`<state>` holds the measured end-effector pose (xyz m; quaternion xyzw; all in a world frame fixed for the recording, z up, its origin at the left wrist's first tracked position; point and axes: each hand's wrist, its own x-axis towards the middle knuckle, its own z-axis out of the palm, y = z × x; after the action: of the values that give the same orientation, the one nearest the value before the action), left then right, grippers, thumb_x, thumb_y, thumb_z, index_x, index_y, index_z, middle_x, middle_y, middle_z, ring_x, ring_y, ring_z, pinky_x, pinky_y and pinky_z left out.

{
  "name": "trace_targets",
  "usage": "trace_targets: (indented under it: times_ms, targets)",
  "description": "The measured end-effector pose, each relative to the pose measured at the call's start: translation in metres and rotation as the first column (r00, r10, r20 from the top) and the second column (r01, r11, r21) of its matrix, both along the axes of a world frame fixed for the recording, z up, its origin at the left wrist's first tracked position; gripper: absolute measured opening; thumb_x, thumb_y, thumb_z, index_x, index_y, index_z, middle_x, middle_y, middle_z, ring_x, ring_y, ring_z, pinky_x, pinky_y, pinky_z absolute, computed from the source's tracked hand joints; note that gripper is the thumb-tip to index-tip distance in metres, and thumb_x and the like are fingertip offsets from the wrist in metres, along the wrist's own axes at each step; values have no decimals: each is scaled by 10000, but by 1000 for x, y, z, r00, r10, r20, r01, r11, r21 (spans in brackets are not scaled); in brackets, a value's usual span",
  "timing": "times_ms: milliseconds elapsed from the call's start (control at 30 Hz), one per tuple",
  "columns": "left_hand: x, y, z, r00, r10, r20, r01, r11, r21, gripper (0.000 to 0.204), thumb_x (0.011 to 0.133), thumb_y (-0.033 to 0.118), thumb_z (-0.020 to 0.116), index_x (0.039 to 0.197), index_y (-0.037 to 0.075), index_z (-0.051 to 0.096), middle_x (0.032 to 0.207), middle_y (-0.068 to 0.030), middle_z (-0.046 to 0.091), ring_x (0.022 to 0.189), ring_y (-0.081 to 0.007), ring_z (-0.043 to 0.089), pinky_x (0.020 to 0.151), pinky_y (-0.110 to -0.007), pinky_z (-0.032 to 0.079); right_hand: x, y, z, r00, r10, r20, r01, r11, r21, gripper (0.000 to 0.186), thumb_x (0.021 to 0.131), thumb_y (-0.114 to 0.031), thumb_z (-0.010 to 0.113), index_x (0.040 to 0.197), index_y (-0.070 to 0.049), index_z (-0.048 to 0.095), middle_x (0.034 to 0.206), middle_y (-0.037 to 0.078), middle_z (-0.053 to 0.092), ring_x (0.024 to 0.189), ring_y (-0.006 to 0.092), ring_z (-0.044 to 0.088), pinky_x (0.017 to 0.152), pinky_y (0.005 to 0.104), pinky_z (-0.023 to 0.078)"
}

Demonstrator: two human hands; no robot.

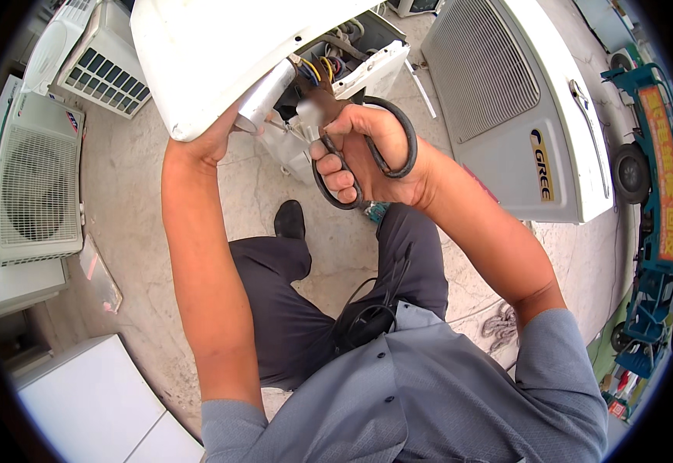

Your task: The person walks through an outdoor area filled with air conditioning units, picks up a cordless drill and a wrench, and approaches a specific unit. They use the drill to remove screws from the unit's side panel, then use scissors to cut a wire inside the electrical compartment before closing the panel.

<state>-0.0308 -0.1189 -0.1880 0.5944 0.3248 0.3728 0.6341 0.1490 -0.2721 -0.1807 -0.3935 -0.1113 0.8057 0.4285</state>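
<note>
My right hand (375, 143) is closed around the black loop handles of a pair of scissors (406, 131). Their blades point toward the wires (313, 69) inside an opened white appliance housing (221, 54); a blurred patch hides the blade area. At the housing's edge, my left hand (209, 143) is closed on the lower end of a silver cylinder-shaped capacitor (267, 96). The white panel and the capacitor cover most of its fingers. Yellow, blue and dark wires run close to the capacitor's upper end.
A tall white air-conditioner cabinet (560, 147) lies to the right. Outdoor units (39, 177) with grilles stand on the left, and a white box-shaped appliance (89, 401) is at lower left. A teal wheeled cart (645, 201) is at far right. Rope (500, 326) lies on the concrete floor.
</note>
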Motion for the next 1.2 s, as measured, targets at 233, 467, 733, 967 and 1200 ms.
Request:
trace_targets:
  times_ms: [233, 467, 733, 967, 1200]
  targets:
    - [1, -7, 7, 999, 5, -41, -3, 999, 48, 526, 818, 258, 865, 1249, 60, 640, 1004, -97, 705, 626, -199, 668, 424, -295, 457, 7, 19, 3, 991, -6, 131, 18, 996, -92, 293, 818, -324, 571, 928, -53, 555, 733, 9, 486, 632, 149, 468, 565, 309, 388]
    - [-4, 5, -1, 997, -69, 24, 69, 997, 20, 466, 843, 240, 844, 1227, 57, 653, 976, -96, 708, 618, -192, 666, 430, -287, 459, -15, 4, -7, 945, -96, 312, 101, 995, 1, 200, 878, -289, 527, 772, -121, 499, 615, -67, 400, 462, 53, 360, 395, 219, 268]
    - [3, 0, 3, 1000, -21, 16, 19, 990, 140, 462, 842, 238, 843, 1219, 42, 660, 915, -76, 718, 605, -185, 670, 421, -287, 459, -20, 6, -9, 933, -147, 328, 135, 989, 58, 208, 902, -314, 528, 806, -130, 504, 666, -53, 424, 523, 63, 384, 447, 237, 298]
    - [0, 1, 4, 974, -200, 109, 188, 976, 105, 492, 913, 350, 756, 1271, 37, 632, 968, -133, 727, 653, -187, 689, 455, -276, 488, 7, 15, -13, 998, -63, -5, 63, 994, 84, 233, 934, -297, 525, 767, -135, 511, 602, -58, 403, 457, 73, 353, 416, 238, 271]
    - [-2, 4, 2, 965, -184, 187, 160, 977, 139, 573, 856, 273, 811, 1330, 21, 612, 1156, -172, 720, 797, -256, 734, 566, -309, 569, 13, -54, 17, 803, -231, 549, 152, 971, 187, 470, 894, -531, 722, 782, -96, 582, 566, -28, 484, 409, 76, 405, 393, 228, 278]
